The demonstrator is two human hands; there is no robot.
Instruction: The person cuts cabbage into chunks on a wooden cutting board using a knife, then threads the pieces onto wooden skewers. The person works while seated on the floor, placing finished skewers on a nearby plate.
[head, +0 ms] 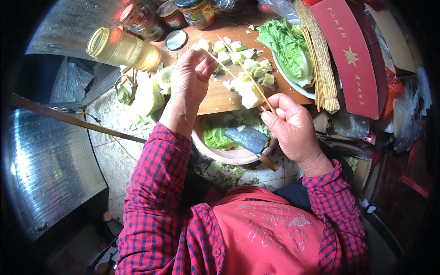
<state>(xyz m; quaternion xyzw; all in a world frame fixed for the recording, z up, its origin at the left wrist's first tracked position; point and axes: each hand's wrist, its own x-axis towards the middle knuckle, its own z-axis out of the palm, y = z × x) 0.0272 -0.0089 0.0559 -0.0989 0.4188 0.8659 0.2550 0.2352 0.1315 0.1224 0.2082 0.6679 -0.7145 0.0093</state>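
My left hand [190, 77] is raised over the board's left part, its fingertips pinched at the upper end of a thin wooden stick [220, 63]. Between thumb and fingers, my right hand [292, 127] grips the lower end of a second thin wooden stick [245, 70]. A clump of pale cut cabbage [245, 91] lies at the sticks, close to my right fingers; whether it is pierced I cannot tell. More cut cabbage chunks [256, 67] are spread on the wooden cutting board [215, 101]. Below the board, a cleaver [247, 139] rests across a round basin [227, 158] holding leaves.
A glass jar of yellowish liquid [125, 48], a jar lid [176, 39] and several filled jars [197, 13] stand at the back left. On the right are leafy lettuce [288, 51] in a white dish, bundled sticks [325, 65] and a red box [350, 55]. Cabbage [147, 94] lies left.
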